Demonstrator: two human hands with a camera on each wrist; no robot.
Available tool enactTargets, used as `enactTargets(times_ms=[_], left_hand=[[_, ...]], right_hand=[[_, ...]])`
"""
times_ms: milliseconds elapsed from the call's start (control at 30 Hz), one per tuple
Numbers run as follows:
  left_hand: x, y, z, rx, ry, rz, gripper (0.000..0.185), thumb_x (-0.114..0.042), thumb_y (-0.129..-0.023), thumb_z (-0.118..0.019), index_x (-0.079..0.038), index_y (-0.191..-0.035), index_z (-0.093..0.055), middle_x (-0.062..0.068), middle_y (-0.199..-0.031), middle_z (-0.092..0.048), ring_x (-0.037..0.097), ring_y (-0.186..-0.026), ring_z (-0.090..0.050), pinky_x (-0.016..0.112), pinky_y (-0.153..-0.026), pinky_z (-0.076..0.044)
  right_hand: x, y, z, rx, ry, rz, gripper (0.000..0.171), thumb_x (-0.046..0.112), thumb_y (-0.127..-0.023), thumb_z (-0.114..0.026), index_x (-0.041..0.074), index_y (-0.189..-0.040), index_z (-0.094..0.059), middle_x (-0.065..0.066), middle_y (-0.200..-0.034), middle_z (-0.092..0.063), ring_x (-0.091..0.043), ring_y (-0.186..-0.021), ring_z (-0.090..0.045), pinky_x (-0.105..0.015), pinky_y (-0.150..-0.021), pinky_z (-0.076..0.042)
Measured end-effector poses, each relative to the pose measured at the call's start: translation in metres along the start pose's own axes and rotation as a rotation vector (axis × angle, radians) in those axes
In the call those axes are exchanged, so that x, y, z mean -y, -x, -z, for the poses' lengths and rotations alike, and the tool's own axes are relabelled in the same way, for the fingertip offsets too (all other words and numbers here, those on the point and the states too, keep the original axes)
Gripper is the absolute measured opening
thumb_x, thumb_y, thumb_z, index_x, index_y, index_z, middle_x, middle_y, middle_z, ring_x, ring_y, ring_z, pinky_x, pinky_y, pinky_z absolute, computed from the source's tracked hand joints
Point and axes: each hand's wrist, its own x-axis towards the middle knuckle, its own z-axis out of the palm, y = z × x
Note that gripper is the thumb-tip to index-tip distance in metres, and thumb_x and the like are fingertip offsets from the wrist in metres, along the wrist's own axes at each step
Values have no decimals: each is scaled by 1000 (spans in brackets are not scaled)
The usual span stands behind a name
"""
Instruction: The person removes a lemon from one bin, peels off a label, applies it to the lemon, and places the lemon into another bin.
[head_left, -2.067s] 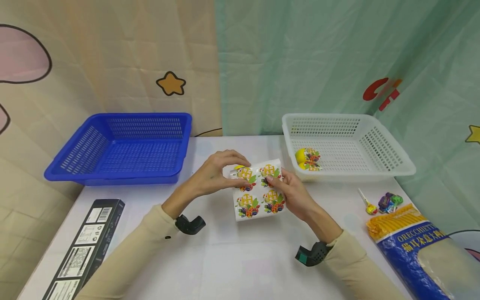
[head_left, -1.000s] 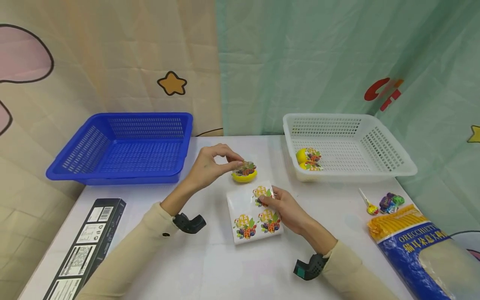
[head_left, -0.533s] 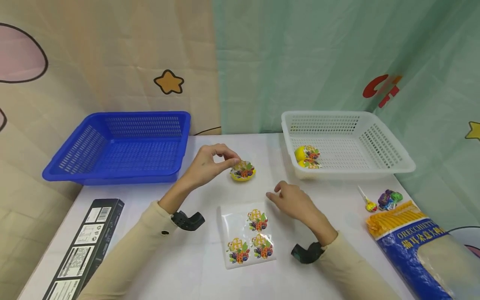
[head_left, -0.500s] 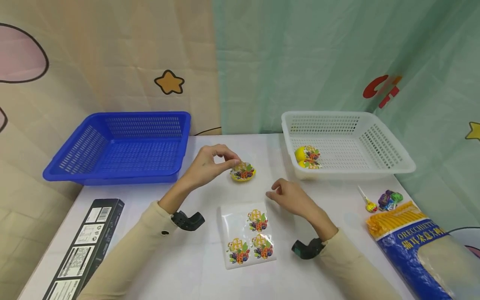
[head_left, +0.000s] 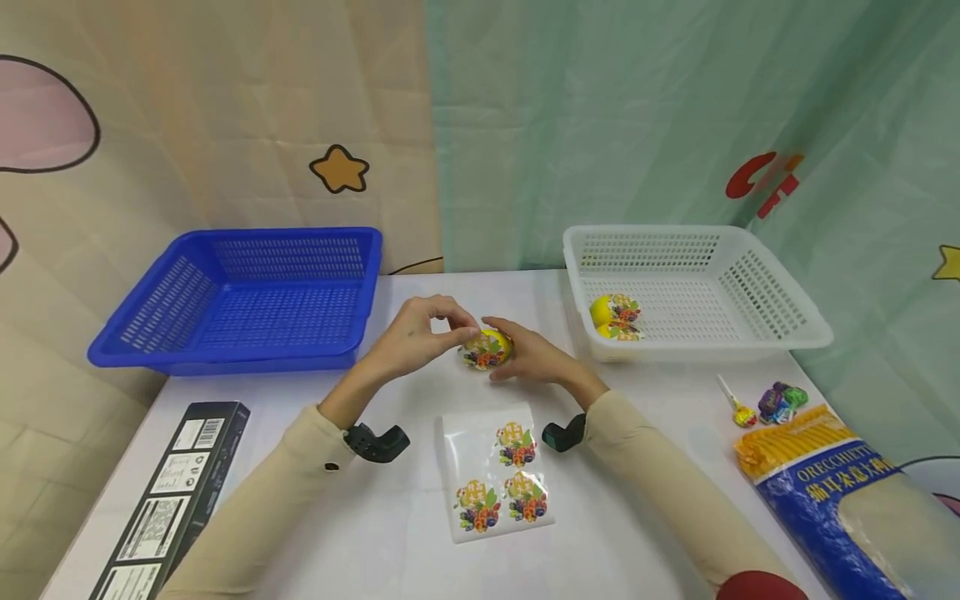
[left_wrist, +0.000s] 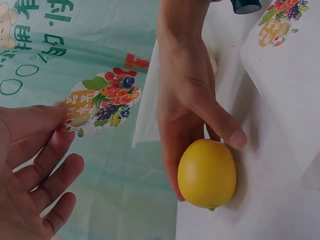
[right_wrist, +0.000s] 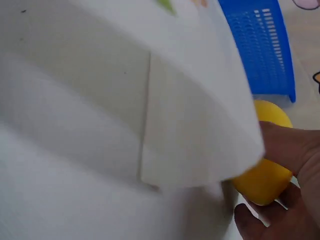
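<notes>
Item: yellow lemon [head_left: 489, 343], one piece, on the white worktop [head_left: 420, 492] between the blue basket [head_left: 247, 296] and the white basket [head_left: 690, 287], just beyond the sticker sheet [head_left: 497, 473].

Condition: small, oval, smooth-skinned; looks firm and light, likely plastic or real fruit, which cannot be told. Rounded form will probably roll if released on the flat surface. Skin appears glossy, so a sidelong pinch may slip; best taken by cupping around its middle, with thumb on one flank and fingers on the other.

Right hand [head_left: 528, 354]: grip curled around the lemon's right side, thumb on top and palm behind it, steadying it against the worktop, as the left wrist view shows [left_wrist: 192, 107].

Left hand [head_left: 412, 337]: grip pinched on a round fruit sticker [left_wrist: 102, 102], fingertips at its edge, held at the lemon's left face. The sticker is thin, limp and adhesive; judged prone to creasing or clinging to the fingers, so handle by the rim only.

Accessory: sticker sheet, glossy backing, three fruit stickers remaining, one position bare, lying flat.

Nearby stock: another stickered lemon [head_left: 615, 317] in the white basket; lollipops [head_left: 765, 404] and a pasta bag [head_left: 832, 492] at the right edge; a black carton [head_left: 176, 492] at the left.
</notes>
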Motion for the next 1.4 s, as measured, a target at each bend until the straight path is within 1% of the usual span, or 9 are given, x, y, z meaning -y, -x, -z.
enactTargets(times_ms=[200, 367, 467, 633, 767, 867, 1067, 1233, 1400], left_hand=[[4, 0, -4, 27, -5, -27, 5, -12, -89, -73, -8, -90, -76, -1, -83, -67, 15, -83, -60, 39, -87, -45], [7, 1, -4, 10, -22, -18, 4, -12, -89, -73, -9, -90, -76, -2, -83, -67, 15, -82, -59, 39, -86, -44], [7, 1, -4, 9, -30, -14, 4, -12, -89, -73, -9, -90, -75, -2, -84, -68, 15, -82, -60, 39, -86, -45], [8, 1, -6, 15, -44, -14, 4, -12, -90, -73, -9, -90, -75, -3, -84, -68, 15, -81, -60, 39, -85, -46], [8, 1, -8, 15, -54, -4, 4, -13, -89, -73, -10, -89, -75, -4, -83, -68, 14, -81, -61, 38, -84, -46], [7, 1, -9, 14, -57, 2, 5, -13, -89, -73, -9, -90, -75, -4, -83, -69, 14, -81, -61, 37, -83, -46], [9, 2, -10, 12, -63, 15, 4, -12, -89, -73, -9, -91, -76, -3, -85, -70, 14, -81, -61, 37, -82, -46], [11, 2, -12, 22, -76, 35, 6, -14, -91, -71, -9, -91, -74, -3, -85, -69, 14, -81, -60, 35, -77, -45], [10, 4, -14, 45, -127, 57, 10, -18, -92, -69, -8, -93, -73, -1, -84, -67, 15, -80, -59, 31, -67, -43]], right_hand=[[8, 1, -6, -28, 54, 104, 69, 16, -79, -84, 16, -141, -53, -3, -138, -56, -21, -124, -51, -43, -106, -40], [18, 15, -6, 19, -193, 123, 69, 9, -82, -79, 17, -144, -50, -5, -136, -52, -22, -97, -64, -43, -80, -56], [22, 23, -5, 77, -327, 124, 70, 2, -84, -73, 13, -147, -45, -11, -128, -55, -26, -77, -65, -44, -63, -58], [25, 30, -6, 94, -373, 158, 70, -2, -84, -71, 11, -147, -43, -15, -123, -59, -24, -84, -63, -42, -65, -57], [25, 32, -6, 90, -370, 179, 71, 2, -84, -74, 14, -147, -43, -10, -133, -53, -23, -101, -61, -40, -80, -56], [25, 34, -5, 87, -354, 171, 71, 10, -86, -75, 20, -148, -42, -5, -136, -51, -22, -102, -60, -38, -85, -54], [29, 38, -7, 93, -370, 149, 62, 16, -93, -68, 19, -149, -41, -9, -118, -59, -30, -77, -61, -40, -66, -53], [29, 39, -10, 65, -380, 163, 61, 10, -93, -67, 14, -148, -42, -10, -117, -59, -33, -78, -59, -41, -63, -52], [26, 38, -13, 55, -369, 191, 62, 12, -91, -71, 17, -147, -45, -9, -114, -61, -23, -68, -58, -39, -59, -52]])
